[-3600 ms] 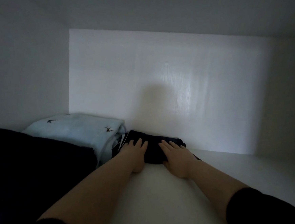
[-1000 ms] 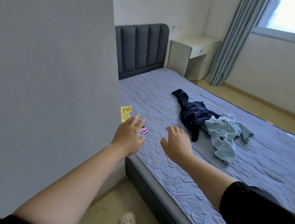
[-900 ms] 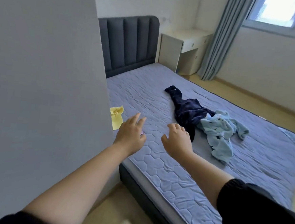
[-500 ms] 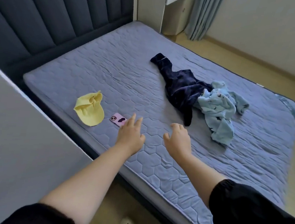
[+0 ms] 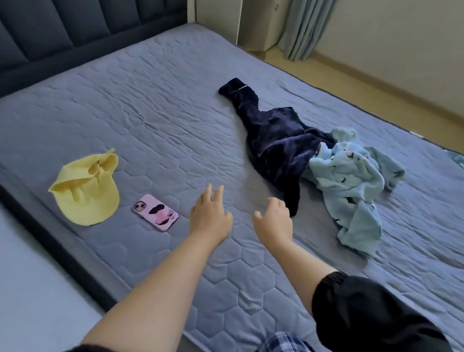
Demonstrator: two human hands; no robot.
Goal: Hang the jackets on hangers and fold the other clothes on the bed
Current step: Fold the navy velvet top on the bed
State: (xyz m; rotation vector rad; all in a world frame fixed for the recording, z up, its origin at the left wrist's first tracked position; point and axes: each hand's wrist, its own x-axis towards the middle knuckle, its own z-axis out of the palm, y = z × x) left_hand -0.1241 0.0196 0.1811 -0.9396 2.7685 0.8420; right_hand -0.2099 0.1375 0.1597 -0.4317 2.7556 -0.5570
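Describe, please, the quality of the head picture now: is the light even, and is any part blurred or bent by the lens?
Head view: soft, even daylight, no glare or hard shadows on the mattress. Head view: the phone and navy garment look fairly sharp; the grey surface at lower left is smeared. Head view: the wide lens slightly bows the far bed edge.

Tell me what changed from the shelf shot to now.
Both hands left the folded dark garment on the shelf and came over the bed; the left hand and right hand now reach empty toward the navy garment. It, the light blue garment, yellow cloth and phone lie unmoved.
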